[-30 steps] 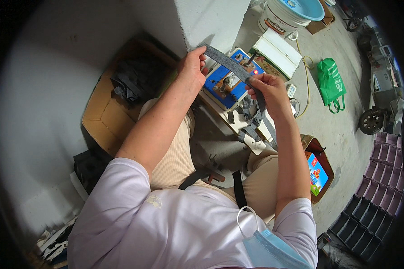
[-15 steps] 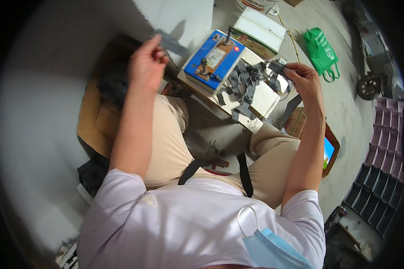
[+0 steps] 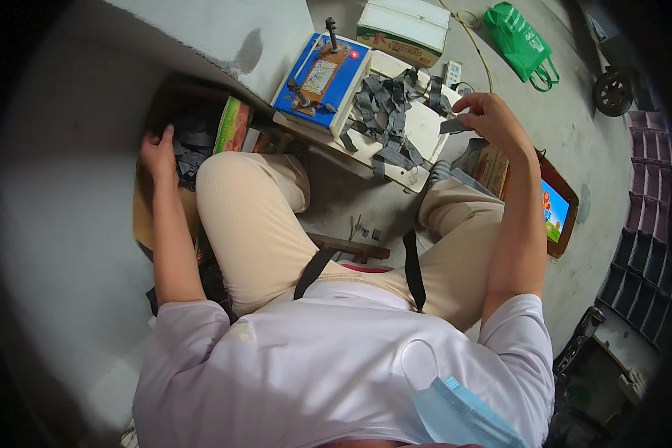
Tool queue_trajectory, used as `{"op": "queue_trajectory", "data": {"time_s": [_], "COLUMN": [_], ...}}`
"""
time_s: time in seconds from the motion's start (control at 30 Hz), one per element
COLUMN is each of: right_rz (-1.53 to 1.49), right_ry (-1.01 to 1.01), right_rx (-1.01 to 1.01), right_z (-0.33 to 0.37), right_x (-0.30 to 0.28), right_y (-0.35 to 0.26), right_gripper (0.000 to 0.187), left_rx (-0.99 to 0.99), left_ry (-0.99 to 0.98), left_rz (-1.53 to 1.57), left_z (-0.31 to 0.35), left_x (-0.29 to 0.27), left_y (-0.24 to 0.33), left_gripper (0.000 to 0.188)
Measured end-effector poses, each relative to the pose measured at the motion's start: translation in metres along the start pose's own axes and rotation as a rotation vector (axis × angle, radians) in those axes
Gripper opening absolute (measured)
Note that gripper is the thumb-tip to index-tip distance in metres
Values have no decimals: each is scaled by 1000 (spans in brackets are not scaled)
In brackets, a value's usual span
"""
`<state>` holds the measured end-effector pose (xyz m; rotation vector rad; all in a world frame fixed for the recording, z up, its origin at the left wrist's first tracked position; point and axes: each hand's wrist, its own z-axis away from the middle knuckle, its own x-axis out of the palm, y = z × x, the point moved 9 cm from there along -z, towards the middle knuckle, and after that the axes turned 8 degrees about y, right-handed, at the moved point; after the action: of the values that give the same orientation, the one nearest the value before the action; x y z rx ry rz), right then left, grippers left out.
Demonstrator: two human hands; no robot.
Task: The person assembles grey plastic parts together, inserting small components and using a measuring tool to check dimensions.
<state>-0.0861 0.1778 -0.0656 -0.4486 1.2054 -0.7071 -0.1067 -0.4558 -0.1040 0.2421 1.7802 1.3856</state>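
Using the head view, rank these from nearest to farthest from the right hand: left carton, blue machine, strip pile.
1. Strip pile: just left of the right hand.
2. Blue machine: farther left, past the pile.
3. Left carton: at the far left, by the left hand.

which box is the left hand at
The brown box at far left, holding grey strips; no hand is at the white-topped box or the open box at right.
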Motion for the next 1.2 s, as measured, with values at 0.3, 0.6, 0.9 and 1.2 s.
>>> {"op": "queue_trajectory", "data": {"time_s": [0.3,0.6,0.9,1.2], "right_rz": [-18,90,-57,-96], "right_ry": [-4,50,136,160], "right_rx": [-134,-232,-217,-247], "right_z": [-16,-12,-12,-21], "right_x": [14,11,6,12], "right_y": [-4,-21,-27,-26], "right_gripper": [22,26,25,26], "left_rx": [478,390,361,765], "left_ry": [-932,-730,-621,-602], "left_rz": [52,-647,-15,-198], "left_z": [299,313,298,313], "left_x": [180,296,272,275], "left_y": [140,79,82,91], "left_gripper": [21,40,32,28]}}
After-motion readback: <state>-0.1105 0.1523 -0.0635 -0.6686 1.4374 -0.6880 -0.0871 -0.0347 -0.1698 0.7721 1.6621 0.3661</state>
